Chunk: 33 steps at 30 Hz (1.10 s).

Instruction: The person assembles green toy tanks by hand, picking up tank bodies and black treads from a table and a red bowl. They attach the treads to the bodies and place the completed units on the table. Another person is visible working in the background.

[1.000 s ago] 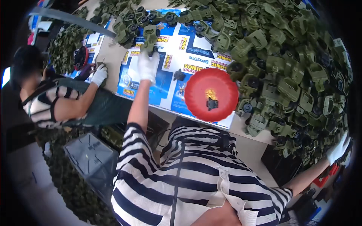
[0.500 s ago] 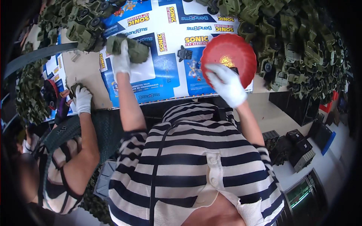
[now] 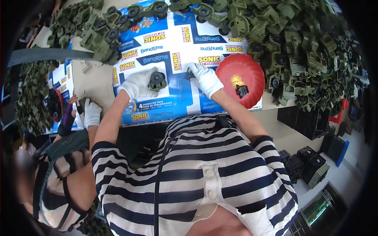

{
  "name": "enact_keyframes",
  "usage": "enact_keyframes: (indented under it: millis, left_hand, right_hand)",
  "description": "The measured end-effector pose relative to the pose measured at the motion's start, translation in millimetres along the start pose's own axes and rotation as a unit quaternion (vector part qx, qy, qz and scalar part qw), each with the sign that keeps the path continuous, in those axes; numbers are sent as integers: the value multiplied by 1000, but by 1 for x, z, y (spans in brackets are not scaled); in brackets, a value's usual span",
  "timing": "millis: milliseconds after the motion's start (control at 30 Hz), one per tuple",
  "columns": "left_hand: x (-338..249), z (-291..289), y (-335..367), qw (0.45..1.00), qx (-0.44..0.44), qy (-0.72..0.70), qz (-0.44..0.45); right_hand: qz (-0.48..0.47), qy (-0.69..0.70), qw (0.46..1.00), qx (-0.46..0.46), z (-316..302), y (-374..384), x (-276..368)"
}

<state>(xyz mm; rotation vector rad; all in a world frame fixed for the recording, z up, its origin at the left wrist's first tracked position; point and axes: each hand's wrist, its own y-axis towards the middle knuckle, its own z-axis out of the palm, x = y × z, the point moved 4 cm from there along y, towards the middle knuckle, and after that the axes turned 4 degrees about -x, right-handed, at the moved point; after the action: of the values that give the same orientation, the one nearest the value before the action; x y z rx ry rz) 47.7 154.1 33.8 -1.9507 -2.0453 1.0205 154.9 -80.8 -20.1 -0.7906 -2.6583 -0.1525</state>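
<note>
My left hand (image 3: 138,85), in a white glove, is closed round an olive-green toy vehicle (image 3: 158,82). The vehicle is turned so that a dark wheel faces up, and the glove hides much of its body. To the right, my gloved right hand (image 3: 205,80) pinches a small dark plastic part (image 3: 190,73) between thumb and fingers, just above the printed sheet (image 3: 179,103). Beside that hand stands a red scalloped bowl (image 3: 255,70). Inside the bowl lies a similar black plastic part (image 3: 241,91).
Olive toy vehicles (image 3: 315,59) are heaped at the right, with more (image 3: 102,45) along the far left. A grey curved band (image 3: 51,56) crosses at left. Close on my left, a co-worker's gloved hand (image 3: 92,114) is at the table. Dark crates (image 3: 311,163) stand low at right.
My left hand has drawn the toy vehicle nearer and turned it. My right hand has left the bowl, moved left and taken hold of the small dark part on the sheet.
</note>
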Motion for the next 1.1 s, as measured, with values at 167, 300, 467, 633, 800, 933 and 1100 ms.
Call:
enact_keyframes:
  millis: [167, 300, 467, 633, 800, 933, 1100]
  left_hand:
    - [-31, 13, -10, 772, 27, -635, 13]
    - [-113, 19, -35, 607, 3, -782, 142]
    - [-171, 18, -33, 535, -22, -827, 173]
    - [-176, 24, -28, 540, -36, -833, 119]
    - [-169, 39, -25, 517, -42, -848, 108]
    - [-173, 36, -27, 487, -38, -867, 100]
    - [-177, 28, -31, 459, -23, -884, 87]
  right_hand:
    - [149, 411, 884, -165, -63, -33, -14]
    - [206, 698, 684, -52, -101, -46, -12]
    - [110, 777, 619, 19, -114, -54, -5]
    - [105, 801, 588, 45, -115, -55, -12]
    - [102, 799, 589, 66, -114, -55, -15]
    - [85, 801, 588, 77, -112, -54, -19]
    - [61, 801, 591, 77, -113, -52, -19]
